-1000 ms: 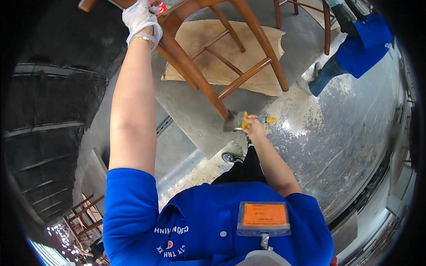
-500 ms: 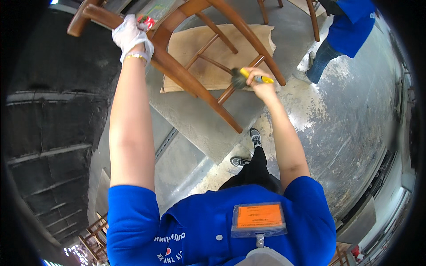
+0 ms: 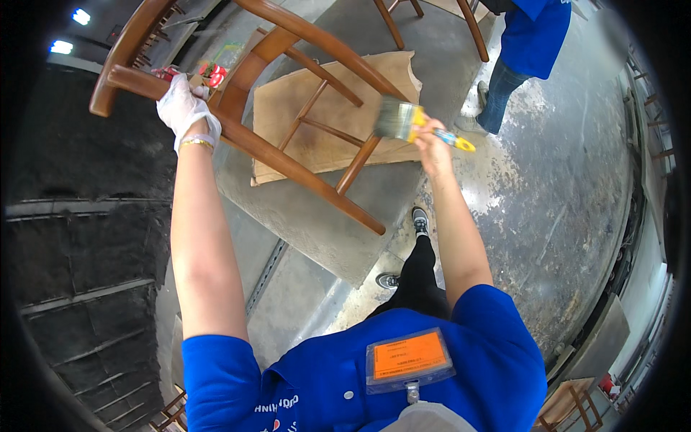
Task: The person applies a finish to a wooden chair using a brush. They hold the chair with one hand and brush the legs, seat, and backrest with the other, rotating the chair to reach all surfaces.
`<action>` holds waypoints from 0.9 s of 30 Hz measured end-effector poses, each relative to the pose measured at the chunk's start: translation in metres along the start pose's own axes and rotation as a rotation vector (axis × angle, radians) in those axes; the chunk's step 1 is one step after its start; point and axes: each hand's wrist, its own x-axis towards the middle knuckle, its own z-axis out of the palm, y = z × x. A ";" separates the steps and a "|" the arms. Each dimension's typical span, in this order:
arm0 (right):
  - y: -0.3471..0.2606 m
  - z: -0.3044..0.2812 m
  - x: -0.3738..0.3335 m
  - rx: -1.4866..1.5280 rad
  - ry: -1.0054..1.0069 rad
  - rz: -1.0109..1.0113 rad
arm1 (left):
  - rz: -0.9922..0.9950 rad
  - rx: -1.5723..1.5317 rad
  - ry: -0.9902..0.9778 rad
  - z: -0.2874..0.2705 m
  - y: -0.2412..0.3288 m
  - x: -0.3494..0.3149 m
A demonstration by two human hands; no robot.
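A brown wooden chair frame (image 3: 288, 170) is held tilted in front of me, its legs pointing to the right. My left hand (image 3: 185, 109), in a thin white glove, is closed around the chair near its backrest. My bare right hand (image 3: 433, 150) grips a wide paintbrush (image 3: 397, 119) with a yellow handle. The bristles point left, beside the end of the far chair leg and above the crossbar. Whether they touch the wood I cannot tell.
A sheet of brown cardboard (image 3: 389, 68) lies on the grey floor beneath the chair. Another person in a blue shirt (image 3: 529, 39) stands at the far right, near more chair legs (image 3: 471, 29). Small red items (image 3: 212, 73) are beyond my left hand. A dark panelled surface (image 3: 86, 266) runs along the left.
The paintbrush has turned so its broad side shows, and it has moved from the crossbar toward the far leg's end. My left hand still grips the chair, which sits farther left in view.
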 end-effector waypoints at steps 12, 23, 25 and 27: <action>-0.012 -0.016 0.085 -0.218 0.287 0.003 | 0.054 0.083 -0.035 0.014 0.003 0.008; -0.054 0.049 0.167 -0.837 0.203 0.389 | 0.054 0.220 0.085 0.024 0.004 0.012; -0.070 0.134 0.189 -0.470 -0.090 0.270 | 0.072 0.227 0.116 0.026 0.004 0.008; -0.094 0.225 0.217 -0.246 -0.202 0.332 | 0.083 0.161 0.122 0.030 0.005 0.002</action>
